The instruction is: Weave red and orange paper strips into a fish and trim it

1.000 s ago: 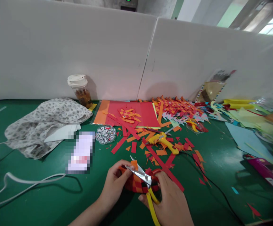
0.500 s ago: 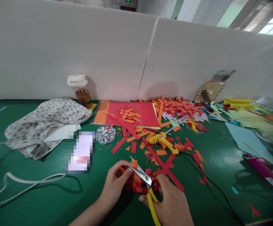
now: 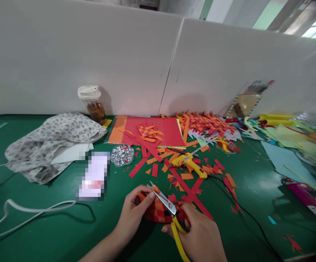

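My left hand [image 3: 138, 209] pinches a woven red and orange paper piece [image 3: 158, 211], thumb on top near its upper edge. In my right hand [image 3: 198, 231] are scissors [image 3: 176, 229] with yellow handles, their metal blades nearly together across an orange tab beside my left thumb. The lower edge of the woven paper shows beneath the blades; part of it is hidden by both hands. Just beyond lie red and orange paper scraps [image 3: 155, 170] and a yellow glue gun [image 3: 189, 164].
A finished-looking woven paper fish [image 3: 149, 133] rests on red sheets [image 3: 171, 131]. Left are a round case of googly eyes [image 3: 122, 155], a blurred phone [image 3: 94, 176], patterned cloth [image 3: 56, 142] and a lidded cup [image 3: 94, 103]. A black cord [image 3: 249, 211] crosses the right side; a purple object [image 3: 307, 198] lies beyond.
The scissor blades have closed further over the orange tab, which now shows less above them. My left hand keeps its hold on the woven paper.
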Demonstrator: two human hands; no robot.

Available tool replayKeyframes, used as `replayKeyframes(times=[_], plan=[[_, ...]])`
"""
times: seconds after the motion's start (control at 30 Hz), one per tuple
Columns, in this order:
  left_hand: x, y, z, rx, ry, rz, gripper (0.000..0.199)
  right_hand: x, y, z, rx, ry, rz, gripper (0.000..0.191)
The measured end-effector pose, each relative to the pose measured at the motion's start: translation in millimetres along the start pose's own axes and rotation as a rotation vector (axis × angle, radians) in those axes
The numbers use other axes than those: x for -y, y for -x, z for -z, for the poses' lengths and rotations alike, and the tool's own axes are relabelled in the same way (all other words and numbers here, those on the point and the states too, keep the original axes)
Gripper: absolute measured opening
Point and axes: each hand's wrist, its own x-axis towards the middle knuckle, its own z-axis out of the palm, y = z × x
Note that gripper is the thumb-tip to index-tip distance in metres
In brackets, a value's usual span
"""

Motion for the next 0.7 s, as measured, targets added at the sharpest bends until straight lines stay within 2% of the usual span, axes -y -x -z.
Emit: replayKeyframes(times=[0.17,0.57,0.7], plan=[[-1.5,-1.1,2.0,0.032,-0.009,-0.009,0.018,-1.9,0.4,0.6,-0.002,0.007,-0.008,0.036],[-1.5,-3.2,4.8,0.003,-0.050,-0.045,0.016,-3.2,2.1,-1.9,-0.014,-0.001,0.004,0.034],[-4.0,-2.6,4.5,0.024,-0.062,-0.062,0.015,-4.3,1.9,-0.6,0.020,0.007,0.005,0.034]])
